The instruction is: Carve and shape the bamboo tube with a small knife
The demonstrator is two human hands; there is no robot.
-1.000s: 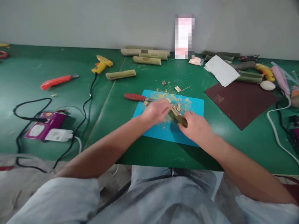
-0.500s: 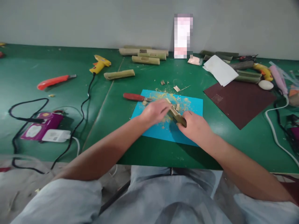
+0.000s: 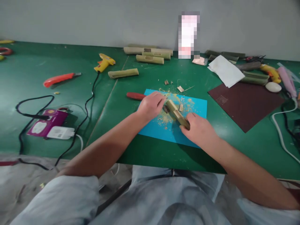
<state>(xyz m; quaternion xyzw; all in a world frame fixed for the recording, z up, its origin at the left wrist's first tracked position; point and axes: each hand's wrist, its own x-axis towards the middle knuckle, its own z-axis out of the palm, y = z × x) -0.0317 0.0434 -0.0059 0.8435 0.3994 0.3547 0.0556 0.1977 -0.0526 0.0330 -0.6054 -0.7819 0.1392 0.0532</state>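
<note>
A short green bamboo piece (image 3: 176, 113) lies slanted on a blue mat (image 3: 197, 106) strewn with yellow shavings. My right hand (image 3: 199, 129) is closed round the piece's near end. My left hand (image 3: 151, 105) is closed just left of the piece's far end, fingers curled over something small I cannot make out. A red-handled tool (image 3: 135, 96) lies on the table, its tip hidden behind my left hand.
Several bamboo sections (image 3: 147, 53) lie by the back wall, one more (image 3: 123, 73) nearer. A yellow glue gun (image 3: 103, 62) with a black cord, a red utility knife (image 3: 59, 78), a purple box (image 3: 47, 121), a dark brown sheet (image 3: 243, 104) and white paper (image 3: 225, 70) surround the mat.
My left hand has slid a little left off the bamboo piece, baring its far end. The right hand keeps its hold. The camera has shifted slightly.
</note>
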